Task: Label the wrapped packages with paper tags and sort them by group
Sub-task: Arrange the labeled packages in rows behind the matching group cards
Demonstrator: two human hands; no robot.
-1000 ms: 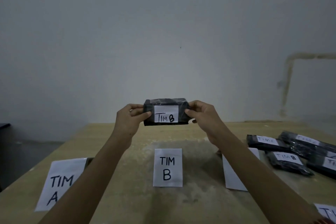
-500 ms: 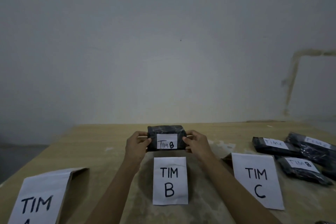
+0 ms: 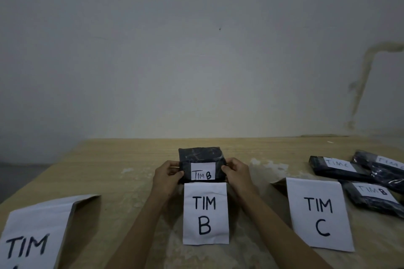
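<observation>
Package wrapped in dark plastic (image 3: 200, 156) sits at mid-surface, directly behind the far edge of the folded sheet marked "TIM B" (image 3: 205, 214). Its lower edge meets the top of that sheet, and I cannot tell whether it rests on the surface (image 3: 131, 159) or is just clear of it. The white paper tag (image 3: 202, 171) on its front face reads "TIM B". Left hand (image 3: 167, 176) has its grip clamped on the package's left end, thumb on the front face. Right hand (image 3: 237, 173) has its grip clamped on the right end in the same way. Sheet "TIM C" (image 3: 319, 216) stands to the right of the "TIM B" sheet, well apart from it. A third sheet (image 3: 32, 236) at the near-left corner shows only "TIM", the rest cut off. Toward the right edge lies a cluster of tagged dark packages (image 3: 336, 168), touching or overlapping. The nearest one (image 3: 371, 196) reads "TIM B"; the other tags are too blurred to read.
</observation>
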